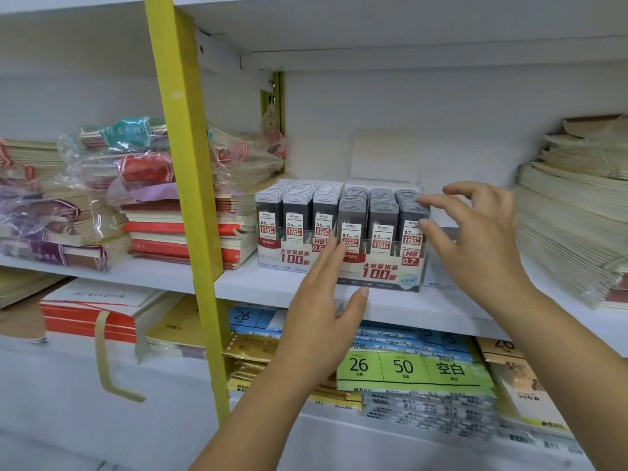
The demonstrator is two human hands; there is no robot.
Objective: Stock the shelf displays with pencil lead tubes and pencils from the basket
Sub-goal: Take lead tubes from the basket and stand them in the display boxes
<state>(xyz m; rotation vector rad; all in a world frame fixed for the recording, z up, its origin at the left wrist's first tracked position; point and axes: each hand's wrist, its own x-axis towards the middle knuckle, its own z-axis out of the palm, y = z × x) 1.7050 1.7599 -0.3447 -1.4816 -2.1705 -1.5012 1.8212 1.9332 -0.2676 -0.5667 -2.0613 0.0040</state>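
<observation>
Two displays [292, 256], white shelf [244, 283] (notebooks [190, 229] beside); left fingers [334, 263] flat, right fingers' [441, 200] grip unclear.

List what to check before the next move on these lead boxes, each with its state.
1. 0.7 box flat on the shelf: ok.
2. Its front level with the 0.5 box: not ok, it sits further forward.
3. Tubes upright in their rows: ok.
4. Left hand empty, fingers straight at the 0.7 box front: ok.
5. Right hand gripping the front right tube: cannot tell, fingertips touch it.
6. Basket within reach: cannot tell, out of view.
</observation>
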